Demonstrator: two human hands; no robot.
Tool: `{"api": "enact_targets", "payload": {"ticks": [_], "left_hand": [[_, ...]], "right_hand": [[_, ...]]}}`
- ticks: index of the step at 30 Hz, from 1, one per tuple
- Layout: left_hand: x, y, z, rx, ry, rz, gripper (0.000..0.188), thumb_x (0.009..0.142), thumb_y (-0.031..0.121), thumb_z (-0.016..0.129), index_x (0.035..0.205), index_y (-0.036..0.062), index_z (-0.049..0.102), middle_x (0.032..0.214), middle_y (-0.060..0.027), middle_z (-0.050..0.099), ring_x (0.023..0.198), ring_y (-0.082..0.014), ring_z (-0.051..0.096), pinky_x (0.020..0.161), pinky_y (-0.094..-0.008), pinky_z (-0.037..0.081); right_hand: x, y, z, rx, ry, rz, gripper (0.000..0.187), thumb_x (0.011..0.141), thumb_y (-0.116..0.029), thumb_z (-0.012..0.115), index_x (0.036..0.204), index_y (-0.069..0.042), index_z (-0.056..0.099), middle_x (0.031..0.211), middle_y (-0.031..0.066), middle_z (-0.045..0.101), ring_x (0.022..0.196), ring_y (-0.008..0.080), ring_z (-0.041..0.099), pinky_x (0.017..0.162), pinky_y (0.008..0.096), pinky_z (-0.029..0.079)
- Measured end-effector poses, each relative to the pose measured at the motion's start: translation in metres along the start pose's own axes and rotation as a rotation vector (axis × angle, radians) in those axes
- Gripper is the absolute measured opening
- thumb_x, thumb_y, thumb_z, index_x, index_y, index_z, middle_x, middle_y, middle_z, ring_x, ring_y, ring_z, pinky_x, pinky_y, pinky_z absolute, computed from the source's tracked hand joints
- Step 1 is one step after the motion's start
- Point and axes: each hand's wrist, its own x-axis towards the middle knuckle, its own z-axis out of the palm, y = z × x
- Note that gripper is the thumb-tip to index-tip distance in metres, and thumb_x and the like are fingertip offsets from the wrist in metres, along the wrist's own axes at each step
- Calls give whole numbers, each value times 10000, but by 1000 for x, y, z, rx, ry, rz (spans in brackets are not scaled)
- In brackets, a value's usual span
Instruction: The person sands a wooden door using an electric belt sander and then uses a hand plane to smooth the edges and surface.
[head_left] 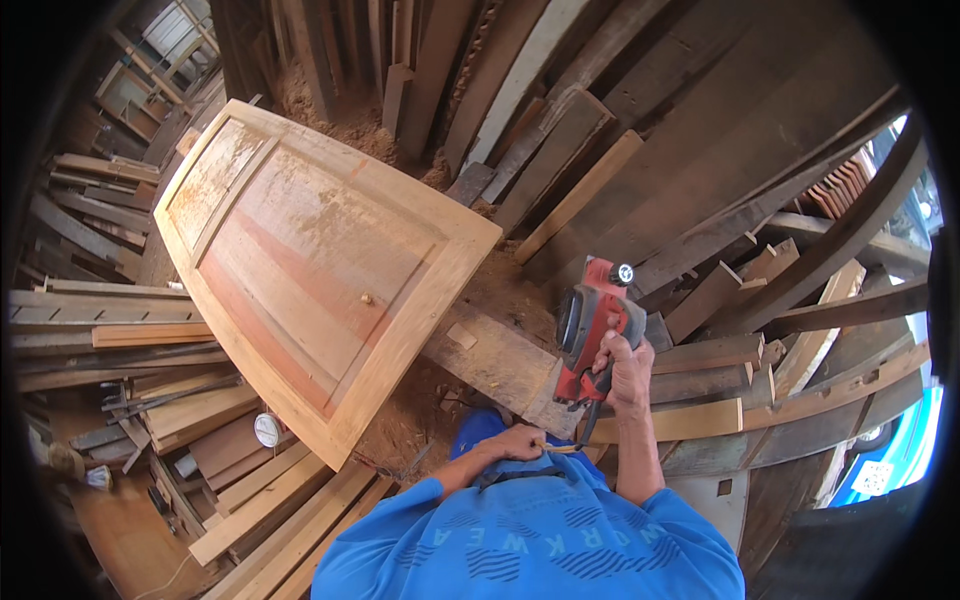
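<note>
Blue patterned work shirt [520, 530] nearest | red-and-black handheld power planer [602, 325] at end of dusty wooden plank [495, 355], contact unclear | right hand [629, 372] wrapped firmly round its handle | left hand [517, 442] curled at waist, hold can't be told | pale-framed wooden panel door [320, 255] left of planer | stacked brown boards [255, 505] around

Planer [598, 318] partly hidden, banner [908, 452] cropped
</note>
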Motion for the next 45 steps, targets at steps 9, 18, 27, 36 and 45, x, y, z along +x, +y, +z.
{"api": "enact_targets", "payload": {"ticks": [9,18,27,36,45], "left_hand": [[-131,-104,-64,148,550,-485,214,861,279,717,873,93,611,865,-184,702,838,-406,683,713,-508,525],[-181,-132,-114,403,1102,-614,737,871,215,629,1509,-57,380,1577,-406,278,1484,-566,242,1236,-595,193],[-171,-151,-103,380,931,-736,973,822,285,717,1605,-17,224,1656,-374,106,1547,-554,53,1254,-625,61],[-169,-145,-102,415,913,-815,1010,783,308,776,1612,46,262,1678,-314,140,1565,-498,88,1261,-604,97],[-190,-150,-55,367,883,-745,703,909,230,657,1557,97,418,1671,-294,196,1552,-503,148,1256,-603,138]], "right_hand": [[-4,-36,57,-210,-115,-101,241,886,-154,702,1052,-3,612,670,20,573,512,101,536,508,270,471],[-31,-45,106,-334,-206,-132,311,883,-131,669,1139,34,604,718,27,583,538,90,534,518,264,469],[-35,-24,123,-553,-255,-108,161,897,-107,627,998,9,580,685,29,574,525,93,537,500,267,468],[7,-22,155,-619,-387,-48,178,928,-175,619,826,-35,584,647,23,570,501,104,537,468,277,473],[113,-27,184,-672,-495,-64,95,897,-123,636,855,-38,632,645,8,580,518,98,548,485,254,454]]}}
